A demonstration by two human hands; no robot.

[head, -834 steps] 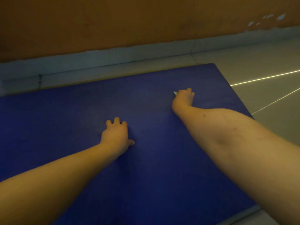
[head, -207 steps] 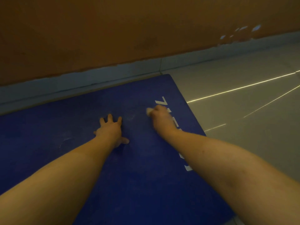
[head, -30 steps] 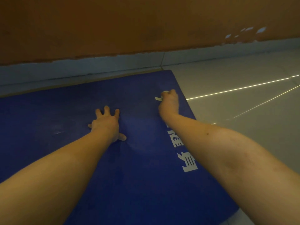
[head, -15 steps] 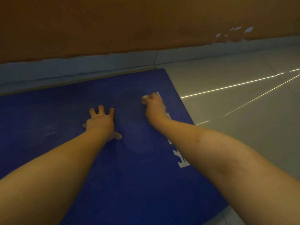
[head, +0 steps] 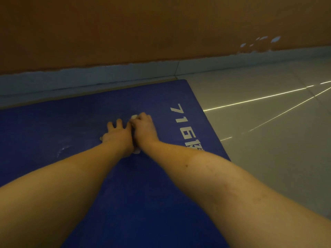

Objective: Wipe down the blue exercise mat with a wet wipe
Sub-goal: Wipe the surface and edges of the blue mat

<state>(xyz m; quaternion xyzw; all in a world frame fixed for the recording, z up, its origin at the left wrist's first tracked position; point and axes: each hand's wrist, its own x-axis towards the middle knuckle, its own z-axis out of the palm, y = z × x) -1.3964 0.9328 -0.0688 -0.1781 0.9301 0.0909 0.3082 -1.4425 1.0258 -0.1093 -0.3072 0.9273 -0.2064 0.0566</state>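
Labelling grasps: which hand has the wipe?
The right hand, fingers curled round the white wet wipe on the blue mat. The left hand presses flat beside it, fingers straight, holding nothing.

Beyond the fingers [head: 119,122] rises a dull orange-brown wall [head: 161,24], its lower edge ragged where it meets a pale blue-grey skirting [head: 89,77]. Far to the right of the fingers, the wall paint is chipped in whitish patches [head: 259,42]. Right of the fingers spreads a glossy grey tiled floor [head: 268,149], crossed by thin bright streaks of light [head: 250,100]. The room is dim.
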